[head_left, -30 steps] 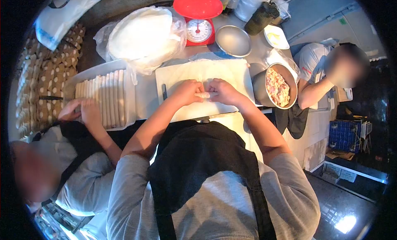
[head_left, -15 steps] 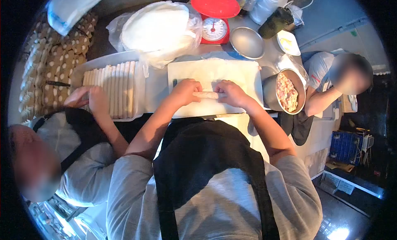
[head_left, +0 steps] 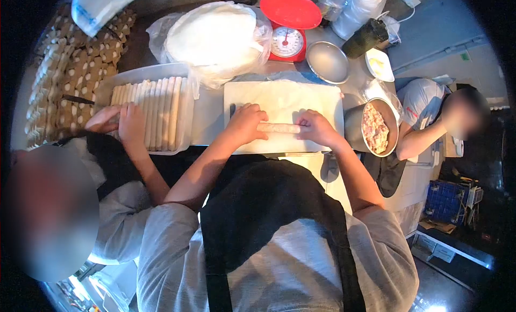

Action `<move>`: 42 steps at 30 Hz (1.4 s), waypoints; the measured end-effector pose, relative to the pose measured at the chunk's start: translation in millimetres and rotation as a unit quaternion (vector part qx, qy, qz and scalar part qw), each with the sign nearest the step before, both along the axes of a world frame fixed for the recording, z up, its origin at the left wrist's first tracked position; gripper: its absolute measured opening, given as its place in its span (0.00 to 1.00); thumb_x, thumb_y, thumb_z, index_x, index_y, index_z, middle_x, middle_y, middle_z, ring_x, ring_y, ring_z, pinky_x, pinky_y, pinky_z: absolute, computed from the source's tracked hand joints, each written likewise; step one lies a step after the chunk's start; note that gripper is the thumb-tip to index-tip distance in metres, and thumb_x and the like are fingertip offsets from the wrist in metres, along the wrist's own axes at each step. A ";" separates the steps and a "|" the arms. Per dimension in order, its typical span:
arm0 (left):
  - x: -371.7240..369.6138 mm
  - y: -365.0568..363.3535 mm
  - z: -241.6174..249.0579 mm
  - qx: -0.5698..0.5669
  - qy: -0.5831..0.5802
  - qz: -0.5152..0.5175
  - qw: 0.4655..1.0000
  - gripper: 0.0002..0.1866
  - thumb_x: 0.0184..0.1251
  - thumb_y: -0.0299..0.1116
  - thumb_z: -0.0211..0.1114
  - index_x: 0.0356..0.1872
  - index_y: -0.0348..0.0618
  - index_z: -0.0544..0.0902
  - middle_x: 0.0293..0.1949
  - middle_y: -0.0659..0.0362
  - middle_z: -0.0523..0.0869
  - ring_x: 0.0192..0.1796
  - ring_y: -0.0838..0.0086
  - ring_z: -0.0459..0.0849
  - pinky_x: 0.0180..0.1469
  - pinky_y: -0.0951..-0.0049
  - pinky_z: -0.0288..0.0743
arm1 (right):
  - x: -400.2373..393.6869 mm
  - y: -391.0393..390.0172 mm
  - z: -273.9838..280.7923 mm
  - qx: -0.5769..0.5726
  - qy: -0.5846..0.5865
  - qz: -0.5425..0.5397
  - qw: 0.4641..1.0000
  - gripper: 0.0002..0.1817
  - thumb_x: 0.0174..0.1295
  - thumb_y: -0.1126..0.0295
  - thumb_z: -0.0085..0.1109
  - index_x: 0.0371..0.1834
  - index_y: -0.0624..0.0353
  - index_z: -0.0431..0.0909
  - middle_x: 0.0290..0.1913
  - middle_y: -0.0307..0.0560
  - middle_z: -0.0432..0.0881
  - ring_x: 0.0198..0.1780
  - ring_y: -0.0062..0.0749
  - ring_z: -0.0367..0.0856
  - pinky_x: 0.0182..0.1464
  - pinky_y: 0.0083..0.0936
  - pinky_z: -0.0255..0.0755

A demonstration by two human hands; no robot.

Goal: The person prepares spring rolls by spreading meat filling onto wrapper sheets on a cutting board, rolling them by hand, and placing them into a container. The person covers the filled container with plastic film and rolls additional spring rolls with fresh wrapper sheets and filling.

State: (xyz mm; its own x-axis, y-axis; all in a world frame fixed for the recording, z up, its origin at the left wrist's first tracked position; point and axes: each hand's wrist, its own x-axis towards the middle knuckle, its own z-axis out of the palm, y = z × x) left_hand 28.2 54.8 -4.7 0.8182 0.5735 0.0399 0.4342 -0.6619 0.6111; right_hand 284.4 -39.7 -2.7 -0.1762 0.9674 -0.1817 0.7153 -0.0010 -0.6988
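Toward the cutting board's (head_left: 285,100) front edge, the roll (head_left: 279,128) is end-pinched by left fingers (head_left: 259,116) and right fingers (head_left: 305,120), seemingly for straightness.

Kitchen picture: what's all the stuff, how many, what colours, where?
Held roll: one, whitish, board.
Board: one, cream, middle.
Tub: one, clear, left.
Tub's rolls: many, whitish, inside.
Deep bowl: one, silver, right.
Mixture: one, pinkish, deep bowl.
Wrapped pile: one, white, back.
Scale: one, red, back.
Round bowl: one, silver, back.
Dish: one, white, back.
Egg trays: several, brown, left.
Crate: one, blue, right.
Other people: two, grey-shirted, left, right.
Left hand, right hand: two, bare, on roll.
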 end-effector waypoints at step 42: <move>20.2 -34.6 -14.7 0.093 -0.016 -0.062 0.994 0.33 0.61 0.39 0.65 0.67 0.39 0.68 0.68 0.51 0.70 0.70 0.60 0.66 0.72 0.59 0.56 | -37.6 -44.5 8.5 0.170 -0.191 0.043 0.966 0.43 0.52 0.61 0.65 0.72 0.62 0.58 0.70 0.54 0.64 0.73 0.49 0.59 0.73 0.48 0.51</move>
